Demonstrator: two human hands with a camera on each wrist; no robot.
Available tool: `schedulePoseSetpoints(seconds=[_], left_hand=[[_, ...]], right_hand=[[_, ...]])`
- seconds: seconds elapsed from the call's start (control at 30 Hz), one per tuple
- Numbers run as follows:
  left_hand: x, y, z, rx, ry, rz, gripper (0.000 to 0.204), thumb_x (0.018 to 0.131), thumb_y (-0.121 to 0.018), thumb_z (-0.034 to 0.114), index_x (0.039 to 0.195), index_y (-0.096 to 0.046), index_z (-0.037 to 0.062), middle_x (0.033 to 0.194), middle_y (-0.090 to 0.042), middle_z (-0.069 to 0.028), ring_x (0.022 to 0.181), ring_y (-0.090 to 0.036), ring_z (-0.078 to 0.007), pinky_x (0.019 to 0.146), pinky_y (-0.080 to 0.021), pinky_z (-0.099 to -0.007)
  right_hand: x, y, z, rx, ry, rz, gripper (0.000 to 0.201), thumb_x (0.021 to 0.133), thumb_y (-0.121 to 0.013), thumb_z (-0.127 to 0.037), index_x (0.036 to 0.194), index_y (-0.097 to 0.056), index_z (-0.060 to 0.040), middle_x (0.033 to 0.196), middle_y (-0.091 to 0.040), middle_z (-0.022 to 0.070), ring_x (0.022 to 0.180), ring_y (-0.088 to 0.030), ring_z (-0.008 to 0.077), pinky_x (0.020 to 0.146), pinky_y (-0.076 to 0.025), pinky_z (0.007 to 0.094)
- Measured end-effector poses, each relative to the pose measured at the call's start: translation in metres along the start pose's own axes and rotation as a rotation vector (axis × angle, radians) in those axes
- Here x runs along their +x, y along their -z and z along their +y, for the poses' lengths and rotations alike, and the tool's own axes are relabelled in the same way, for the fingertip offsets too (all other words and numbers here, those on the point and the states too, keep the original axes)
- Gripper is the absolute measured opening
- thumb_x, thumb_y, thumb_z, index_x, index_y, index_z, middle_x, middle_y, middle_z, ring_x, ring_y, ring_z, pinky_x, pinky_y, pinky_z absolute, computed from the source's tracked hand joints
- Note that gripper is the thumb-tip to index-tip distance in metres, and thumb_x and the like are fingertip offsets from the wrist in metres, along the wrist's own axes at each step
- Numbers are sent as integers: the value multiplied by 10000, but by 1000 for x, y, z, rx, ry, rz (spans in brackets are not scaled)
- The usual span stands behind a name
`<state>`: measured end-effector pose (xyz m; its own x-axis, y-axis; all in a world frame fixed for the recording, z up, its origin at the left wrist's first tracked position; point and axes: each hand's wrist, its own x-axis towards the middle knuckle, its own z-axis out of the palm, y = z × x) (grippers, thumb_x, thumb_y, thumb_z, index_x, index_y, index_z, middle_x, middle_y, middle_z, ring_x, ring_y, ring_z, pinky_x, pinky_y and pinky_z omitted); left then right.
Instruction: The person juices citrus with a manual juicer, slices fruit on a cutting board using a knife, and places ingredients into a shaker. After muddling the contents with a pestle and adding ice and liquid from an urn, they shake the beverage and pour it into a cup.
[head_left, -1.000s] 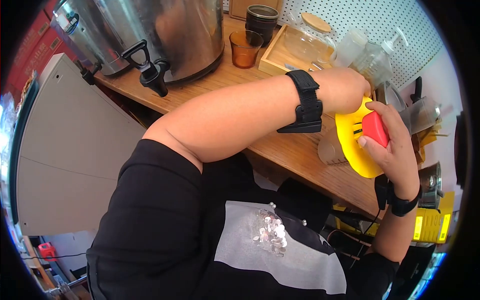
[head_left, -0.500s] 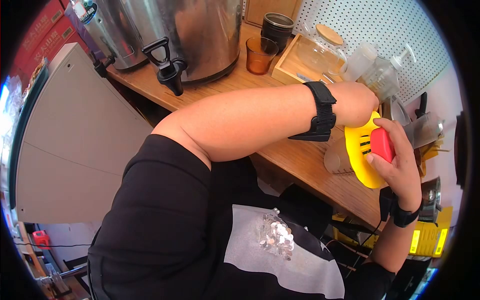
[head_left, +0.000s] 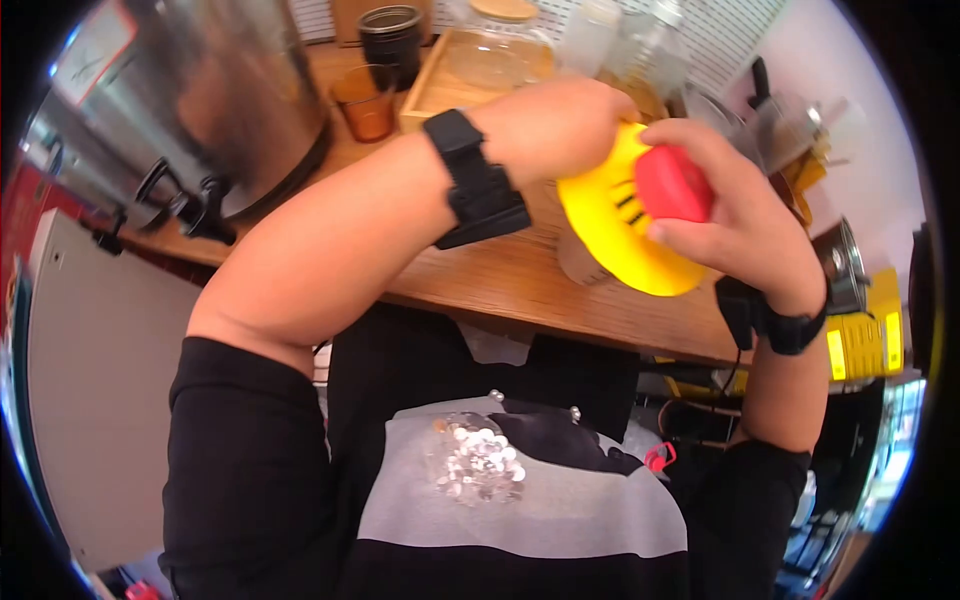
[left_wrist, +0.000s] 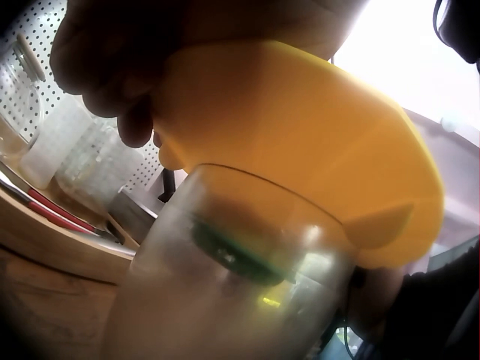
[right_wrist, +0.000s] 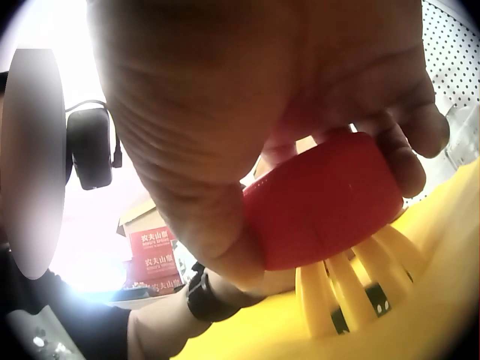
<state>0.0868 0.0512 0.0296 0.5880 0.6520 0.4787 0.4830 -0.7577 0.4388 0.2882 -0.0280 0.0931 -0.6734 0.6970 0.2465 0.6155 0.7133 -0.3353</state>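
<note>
A yellow funnel-like piece with a wide flared rim (head_left: 615,235) and slots at its middle sits over the mouth of a clear container (left_wrist: 225,300). Curled over the rim's far edge are the fingers of my left hand (head_left: 575,120). My right hand (head_left: 750,225) grips a red rounded block (right_wrist: 326,202) between thumb and fingers, pressed down at the yellow ribs (right_wrist: 356,292) in the middle. Through the container's wall, a dark green round piece (left_wrist: 236,255) shows just under the yellow piece. The palm side of my left hand is hidden in the head view.
Large steel urns (head_left: 220,90) with black taps stand at left on the wooden table (head_left: 490,280). Behind my left arm are an amber glass (head_left: 365,105) and a wooden tray (head_left: 445,80) with a glass teapot. Bottles and pans crowd the far right.
The head view has swung, so the table and hands now appear farther left and higher. Both hands keep their grip, the right on the red block and the left on the yellow rim.
</note>
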Motion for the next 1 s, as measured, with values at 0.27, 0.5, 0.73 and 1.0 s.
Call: schedulePoseSetpoints(seconds=[0.27, 0.5, 0.73, 1.0], left_hand=[[1, 3, 16, -18, 93, 9, 285, 924, -510, 152, 1157, -628, 39, 985, -673, -217, 916, -652, -372, 798, -527, -397], [-3, 7, 14, -13, 108, -12, 271, 923, -513, 141, 1142, -628, 29, 983, -674, -218, 922, -653, -367, 803, -523, -393], [0, 8, 14, -58, 44, -37, 257, 926, -501, 118, 1127, -620, 10, 987, -669, -227, 953, -643, -371, 811, -506, -388], [-4, 9, 15, -143, 38, -18, 276, 910, -465, 94, 1109, -635, 9, 1002, -662, -239, 956, -625, -403, 823, -504, -423]], right_hand=[[5, -2, -2, 1, -217, 12, 494, 784, -708, -312, 1182, -581, -48, 1057, -604, 185, 975, -596, 323, 838, -488, 358], [3, 0, 12, -29, 199, 38, 513, 776, -698, -271, 1228, -567, -66, 1060, -588, 174, 966, -592, 346, 890, -479, 355], [5, -16, 6, -151, 72, 165, 429, 812, -644, -351, 1140, -608, -76, 1035, -619, 181, 974, -594, 364, 835, -485, 401], [4, -7, 4, -93, 51, 90, 516, 784, -715, -257, 1256, -566, -112, 1116, -569, 137, 1018, -573, 303, 884, -477, 354]])
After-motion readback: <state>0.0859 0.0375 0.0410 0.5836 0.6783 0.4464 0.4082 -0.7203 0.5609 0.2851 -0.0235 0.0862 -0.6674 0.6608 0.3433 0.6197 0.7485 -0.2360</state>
